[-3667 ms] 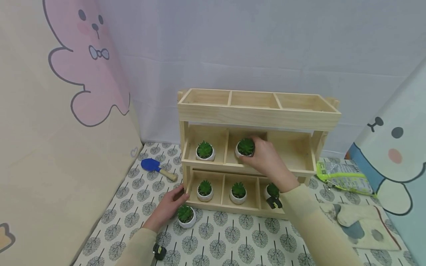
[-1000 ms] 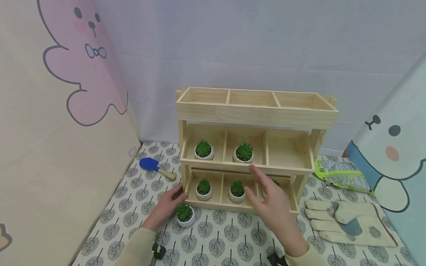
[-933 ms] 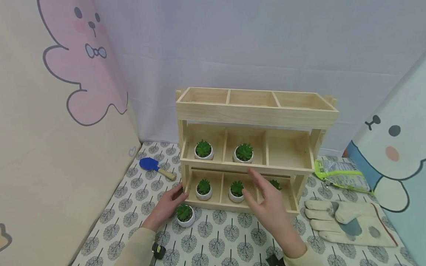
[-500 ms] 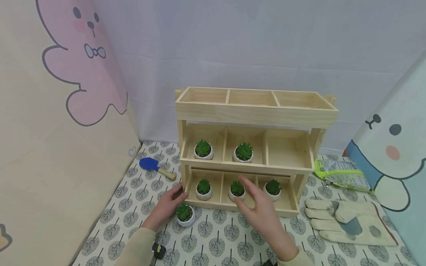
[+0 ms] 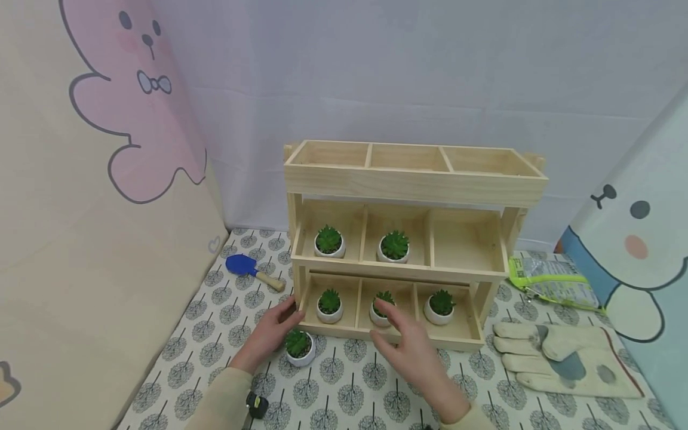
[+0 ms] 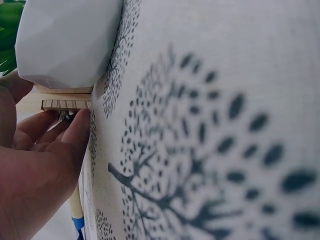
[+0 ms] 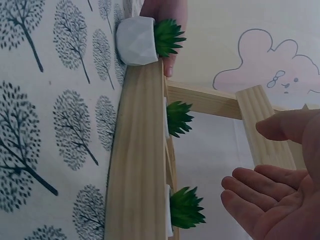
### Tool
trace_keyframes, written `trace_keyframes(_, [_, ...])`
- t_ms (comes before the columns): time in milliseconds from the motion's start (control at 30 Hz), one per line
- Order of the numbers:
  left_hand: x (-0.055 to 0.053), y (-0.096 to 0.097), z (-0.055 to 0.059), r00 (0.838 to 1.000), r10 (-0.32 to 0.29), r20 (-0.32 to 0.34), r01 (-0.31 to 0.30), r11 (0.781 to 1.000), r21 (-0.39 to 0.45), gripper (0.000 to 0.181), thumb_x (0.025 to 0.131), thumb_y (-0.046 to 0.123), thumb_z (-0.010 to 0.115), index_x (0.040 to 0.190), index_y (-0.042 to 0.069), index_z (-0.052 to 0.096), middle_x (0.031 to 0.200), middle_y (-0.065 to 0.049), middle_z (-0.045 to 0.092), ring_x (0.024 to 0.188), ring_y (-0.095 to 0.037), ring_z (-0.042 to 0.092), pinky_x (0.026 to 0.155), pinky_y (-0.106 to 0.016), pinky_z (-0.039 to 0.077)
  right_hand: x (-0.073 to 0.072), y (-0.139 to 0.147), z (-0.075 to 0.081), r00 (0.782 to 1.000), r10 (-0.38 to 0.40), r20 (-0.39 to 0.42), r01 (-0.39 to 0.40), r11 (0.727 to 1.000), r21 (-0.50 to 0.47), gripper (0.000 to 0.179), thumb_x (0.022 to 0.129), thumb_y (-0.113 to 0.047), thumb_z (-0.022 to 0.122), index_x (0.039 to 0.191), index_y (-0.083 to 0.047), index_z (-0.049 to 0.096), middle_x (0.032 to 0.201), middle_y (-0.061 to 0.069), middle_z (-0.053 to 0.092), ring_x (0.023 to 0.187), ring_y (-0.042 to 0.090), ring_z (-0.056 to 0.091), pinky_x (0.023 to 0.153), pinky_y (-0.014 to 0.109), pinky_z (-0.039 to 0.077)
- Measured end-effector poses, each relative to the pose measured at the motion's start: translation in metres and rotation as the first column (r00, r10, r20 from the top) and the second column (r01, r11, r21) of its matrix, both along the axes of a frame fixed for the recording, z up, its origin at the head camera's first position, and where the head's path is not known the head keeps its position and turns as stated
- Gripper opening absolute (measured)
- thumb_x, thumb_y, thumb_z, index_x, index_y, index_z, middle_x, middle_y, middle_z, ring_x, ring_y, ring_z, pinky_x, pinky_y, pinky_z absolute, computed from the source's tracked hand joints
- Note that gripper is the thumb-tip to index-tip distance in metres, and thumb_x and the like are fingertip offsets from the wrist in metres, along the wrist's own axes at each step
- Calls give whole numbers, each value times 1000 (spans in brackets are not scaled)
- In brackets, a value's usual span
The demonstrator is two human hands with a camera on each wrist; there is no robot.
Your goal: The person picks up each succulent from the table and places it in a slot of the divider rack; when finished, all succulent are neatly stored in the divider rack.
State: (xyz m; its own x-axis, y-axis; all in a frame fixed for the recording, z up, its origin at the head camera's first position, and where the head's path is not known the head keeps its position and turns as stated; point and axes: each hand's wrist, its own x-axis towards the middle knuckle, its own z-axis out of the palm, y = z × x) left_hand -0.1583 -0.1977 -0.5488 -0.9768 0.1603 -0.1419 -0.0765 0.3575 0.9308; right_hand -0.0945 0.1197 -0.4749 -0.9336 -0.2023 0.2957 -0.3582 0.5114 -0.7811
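A three-tier wooden plant shelf (image 5: 414, 185) stands at the back of the table. My left hand (image 5: 271, 331) holds its lower left corner, thumb at the front and fingers on the side. Close by that hand, a potted succulent (image 5: 300, 347) in a white faceted pot sits on the tablecloth. My right hand (image 5: 411, 352) is in front of the bottom tier, fingers spread and holding nothing, overlapping the middle succulent (image 5: 380, 313). Two more succulents, left (image 5: 329, 242) and centre (image 5: 394, 246), sit in the middle tier. The bottom tier also has one left (image 5: 329, 306) and one right (image 5: 439, 307).
A blue trowel (image 5: 252, 272) with a wooden handle lies left of the shelf. To the right are a pair of cream work gloves (image 5: 564, 361) and a clear bag with lime-green trim (image 5: 556, 282). Printed curtains rise on both sides.
My right hand has let go of the succulent in the middle tier's centre compartment, drawn back, and moved down and left. My left hand has stayed at the shelf corner.
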Motion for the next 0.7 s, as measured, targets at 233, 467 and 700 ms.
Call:
trace_keyframes(233, [0, 0, -1, 1000, -7, -4, 7, 1000, 4, 69, 104, 34, 67, 162, 10, 37, 161, -14, 43, 144, -33, 46, 119, -46, 36, -1, -8, -12, 995, 71, 69, -70, 997, -10, 57, 90, -13, 82, 144, -9, 62, 141, 3, 65, 125, 29, 64, 107, 45, 53])
trace_keyframes(467, [0, 0, 0, 1000, -15, -3, 15, 1000, 20, 68, 105, 32, 66, 162, 11, 37, 161, -15, 42, 144, -34, 46, 119, -45, 36, -1, -18, -24, 988, 144, 52, -143, 990, -18, 51, 91, -15, 82, 138, -5, 66, 135, 7, 69, 120, 31, 67, 104, 44, 55])
trace_keyframes(700, [0, -1, -1, 1000, -17, -7, 17, 999, 35, 69, 105, 30, 67, 163, 10, 36, 161, -16, 42, 144, -34, 46, 118, -45, 38, 0, -28, -33, 979, 179, 98, -180, 984, 1, 51, 94, -23, 81, 139, -4, 64, 135, 7, 69, 123, 28, 65, 104, 45, 55])
